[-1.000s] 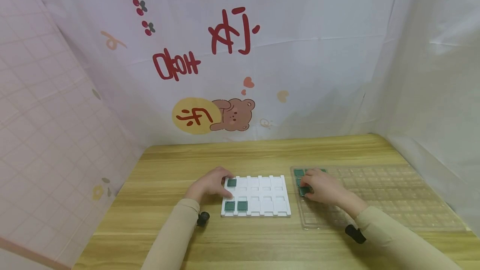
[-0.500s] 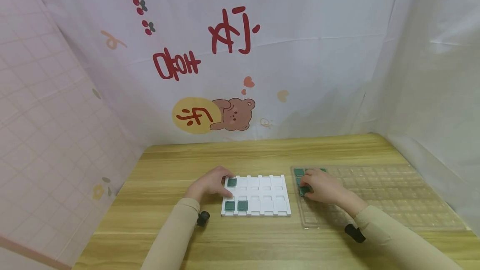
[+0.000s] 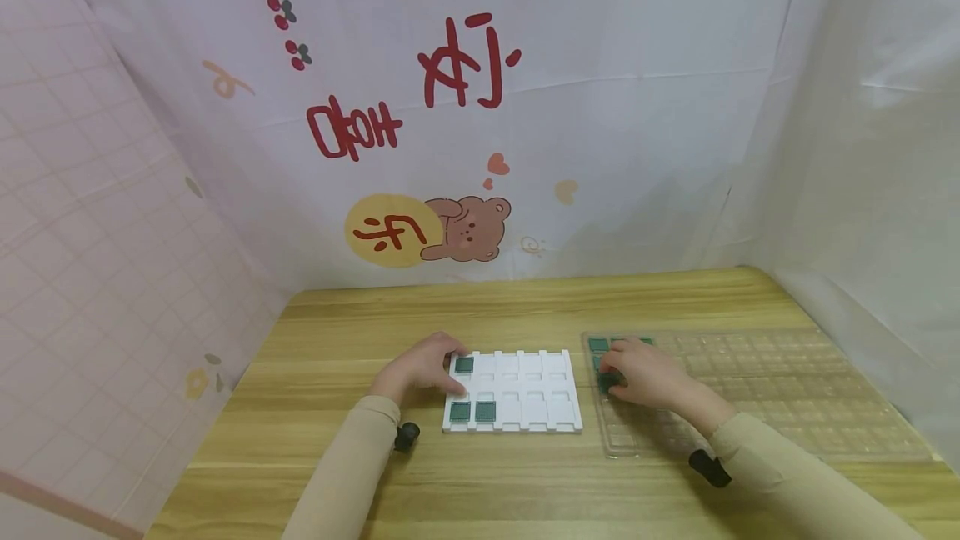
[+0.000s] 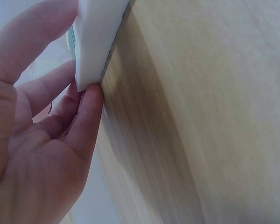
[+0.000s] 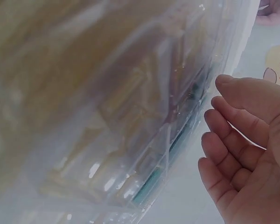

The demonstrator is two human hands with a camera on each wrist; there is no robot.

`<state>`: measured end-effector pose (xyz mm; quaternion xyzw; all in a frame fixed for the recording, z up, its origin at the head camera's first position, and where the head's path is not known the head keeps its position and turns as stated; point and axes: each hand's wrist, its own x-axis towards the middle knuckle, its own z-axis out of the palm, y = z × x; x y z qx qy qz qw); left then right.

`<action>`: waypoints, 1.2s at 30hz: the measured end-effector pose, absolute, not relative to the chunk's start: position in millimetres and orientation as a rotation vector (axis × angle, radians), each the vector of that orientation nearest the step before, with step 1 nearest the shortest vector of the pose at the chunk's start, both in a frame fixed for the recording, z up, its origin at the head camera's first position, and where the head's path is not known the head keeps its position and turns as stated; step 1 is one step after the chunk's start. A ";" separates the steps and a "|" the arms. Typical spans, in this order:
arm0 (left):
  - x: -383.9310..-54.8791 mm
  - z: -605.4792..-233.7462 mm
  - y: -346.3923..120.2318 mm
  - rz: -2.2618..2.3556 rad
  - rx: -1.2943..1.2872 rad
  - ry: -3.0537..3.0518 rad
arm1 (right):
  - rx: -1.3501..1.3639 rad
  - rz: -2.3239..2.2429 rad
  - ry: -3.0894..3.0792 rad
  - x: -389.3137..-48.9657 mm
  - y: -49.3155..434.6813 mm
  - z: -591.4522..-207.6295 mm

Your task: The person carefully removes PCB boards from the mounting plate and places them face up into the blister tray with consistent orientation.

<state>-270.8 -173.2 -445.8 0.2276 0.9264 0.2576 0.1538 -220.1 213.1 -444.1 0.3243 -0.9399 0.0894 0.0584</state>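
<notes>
My left hand grips the left edge of a white slotted tray; in the left wrist view its fingers hold the white tray corner. Three small green circuit boards lie in that tray: one upper left, two lower left. My right hand is over the left end of a clear plastic tray. Its thumb and fingertips are beside a green circuit board; whether they pinch it cannot be seen. The right wrist view shows the bent fingers close to the tray's cells.
More green boards sit in the clear tray's upper left cells, partly behind my right hand. Wood tabletop lies in front of both trays. A printed white cloth hangs behind the table.
Both hands stay almost in place. The green board at my right fingertips looks darker than before, its angle perhaps changed. The white tray and its boards have not visibly moved.
</notes>
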 end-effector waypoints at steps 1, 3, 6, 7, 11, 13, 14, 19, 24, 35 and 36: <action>-270.7 -445.8 -173.1 0.733 0.656 2.656 | 0.977 0.279 -2.852 -220.1 213.1 -443.8; -270.4 -445.8 -172.8 0.730 0.666 2.657 | 0.962 0.290 -2.854 -220.1 213.2 -443.3; -270.4 -445.6 -172.6 0.730 0.672 2.659 | 0.951 0.313 -2.840 -219.3 212.3 -440.4; -270.4 -445.6 -172.5 0.731 0.666 2.659 | 0.945 0.319 -2.834 -218.9 211.7 -439.5; -270.7 -445.6 -172.6 0.736 0.661 2.662 | 0.951 0.349 -2.795 -217.6 209.1 -435.0; -270.6 -445.7 -172.6 0.738 0.665 2.663 | 0.962 0.357 -2.770 -217.0 207.8 -433.1; -270.5 -445.6 -172.6 0.739 0.668 2.663 | 0.971 0.364 -2.756 -216.4 207.2 -431.9; -270.1 -445.1 -172.4 0.741 0.669 2.662 | 0.979 0.402 -2.695 -213.1 202.2 -426.1; -270.2 -444.4 -172.1 0.740 0.672 2.657 | 0.961 0.421 -2.680 -210.0 193.8 -418.6; -270.7 -445.4 -173.3 0.745 0.665 2.654 | 1.070 0.622 -2.477 -214.9 162.7 -417.9; -270.9 -445.7 -173.2 0.745 0.662 2.654 | 1.070 0.629 -2.461 -215.8 158.6 -418.1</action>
